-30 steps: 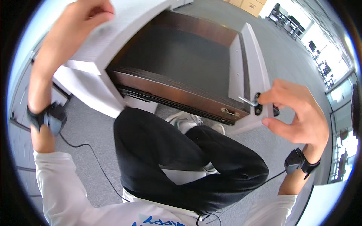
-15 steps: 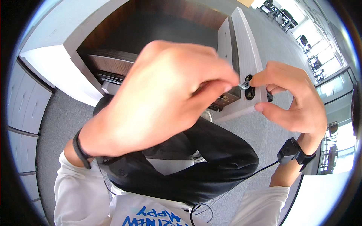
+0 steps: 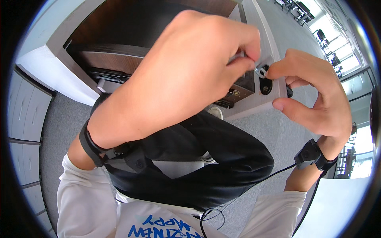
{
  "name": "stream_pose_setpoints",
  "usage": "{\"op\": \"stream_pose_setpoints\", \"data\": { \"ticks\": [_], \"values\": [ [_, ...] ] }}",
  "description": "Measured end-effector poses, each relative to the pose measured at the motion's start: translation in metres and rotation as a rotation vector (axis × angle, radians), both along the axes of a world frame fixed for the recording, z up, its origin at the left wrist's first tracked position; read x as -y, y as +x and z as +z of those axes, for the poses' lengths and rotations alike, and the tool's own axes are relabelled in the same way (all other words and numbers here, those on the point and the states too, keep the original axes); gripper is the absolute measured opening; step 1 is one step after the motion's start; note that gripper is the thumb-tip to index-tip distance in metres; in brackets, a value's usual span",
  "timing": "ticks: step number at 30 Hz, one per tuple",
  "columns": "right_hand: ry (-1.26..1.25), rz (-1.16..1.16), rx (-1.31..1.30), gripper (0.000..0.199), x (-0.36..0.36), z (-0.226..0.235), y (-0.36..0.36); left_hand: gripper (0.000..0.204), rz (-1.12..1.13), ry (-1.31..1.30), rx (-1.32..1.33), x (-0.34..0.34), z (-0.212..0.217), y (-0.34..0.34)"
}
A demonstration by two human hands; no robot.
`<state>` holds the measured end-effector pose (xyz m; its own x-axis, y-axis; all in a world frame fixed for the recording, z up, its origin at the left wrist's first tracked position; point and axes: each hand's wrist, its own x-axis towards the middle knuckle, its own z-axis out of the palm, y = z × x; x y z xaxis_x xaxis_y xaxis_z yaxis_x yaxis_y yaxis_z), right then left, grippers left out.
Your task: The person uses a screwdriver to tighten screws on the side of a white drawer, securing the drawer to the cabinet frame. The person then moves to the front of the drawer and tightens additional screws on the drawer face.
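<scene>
Grey carpet (image 3: 59, 131) lay beneath a dark wooden drawer (image 3: 131, 39). A small metal key (image 3: 260, 70) was pinched by both left hand (image 3: 186, 79) and right hand (image 3: 313, 95).

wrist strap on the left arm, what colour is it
Black. The wrist strap shows best in the head view, just below the left hand.

Left hand (image 3: 178, 79): closed fingers pinch a small metal part (image 3: 260, 70).
Right hand (image 3: 317, 95): fingertips touch the same part.
Below part: black oval fitting (image 3: 265, 85) on grey panel (image 3: 258, 104).
Behind: dark wooden drawer (image 3: 119, 35).
</scene>
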<state>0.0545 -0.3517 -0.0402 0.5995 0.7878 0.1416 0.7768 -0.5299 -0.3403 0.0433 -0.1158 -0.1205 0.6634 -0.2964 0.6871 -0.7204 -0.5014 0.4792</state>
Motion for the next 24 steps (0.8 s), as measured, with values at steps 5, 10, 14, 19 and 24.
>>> {"op": "stream_pose_setpoints", "data": {
  "ticks": [5, 10, 14, 19, 24],
  "values": [
    [-0.008, 0.010, 0.005, 0.042, 0.001, 0.002, -0.002, 0.008, -0.092, -0.118, -0.156, 0.005, 0.000, 0.001],
    [-0.015, 0.018, 0.037, 0.043, 0.001, 0.004, -0.002, 0.008, -0.106, -0.132, -0.175, 0.011, 0.000, 0.000],
    [-0.060, 0.011, 0.058, 0.042, 0.003, 0.006, -0.005, 0.010, -0.034, -0.038, -0.141, 0.010, 0.000, -0.002],
    [-0.044, 0.013, 0.056, 0.043, 0.007, 0.002, -0.005, 0.010, -0.053, -0.046, -0.233, 0.010, 0.000, -0.003],
    [-0.035, 0.013, 0.053, 0.043, 0.010, 0.002, -0.005, 0.009, -0.021, -0.081, -0.137, 0.005, 0.009, -0.002]
  ]
}}
